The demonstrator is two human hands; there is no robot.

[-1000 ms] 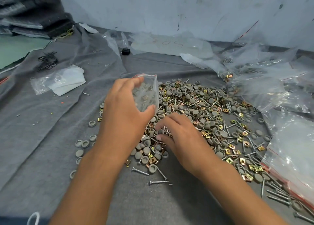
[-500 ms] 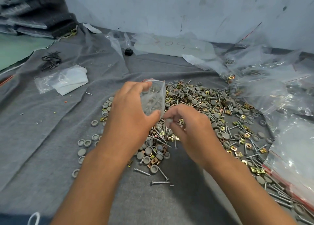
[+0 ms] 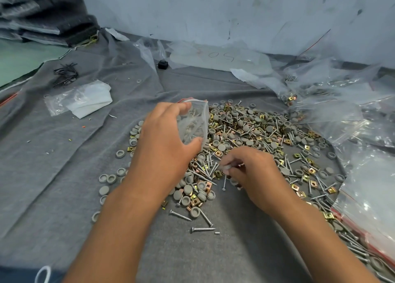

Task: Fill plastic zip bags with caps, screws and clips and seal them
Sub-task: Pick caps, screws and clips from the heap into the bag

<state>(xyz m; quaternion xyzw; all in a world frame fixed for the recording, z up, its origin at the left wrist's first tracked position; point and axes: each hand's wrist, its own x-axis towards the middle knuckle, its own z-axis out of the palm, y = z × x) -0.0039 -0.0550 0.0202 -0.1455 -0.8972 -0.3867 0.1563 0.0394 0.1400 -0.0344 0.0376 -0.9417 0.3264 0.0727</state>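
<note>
Head view, left hand (image 3: 164, 141): fingers and thumb grip the zip bag (image 3: 195, 122), mouth unsealed, above the pile (image 3: 252, 137).
Right hand (image 3: 250, 173): fingertips pinch small blurred parts.
Risk: parts could slip from the pinch; the tilted bag could spill.

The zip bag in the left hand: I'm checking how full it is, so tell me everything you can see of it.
The zip bag is small, clear, crinkled plastic with a red strip along its mouth. The left hand holds it up over the pile of caps, screws and clips, fingers at the top, thumb at the bottom edge. Some screws and grey caps show through it. Its mouth looks unsealed; no count is possible.
</note>
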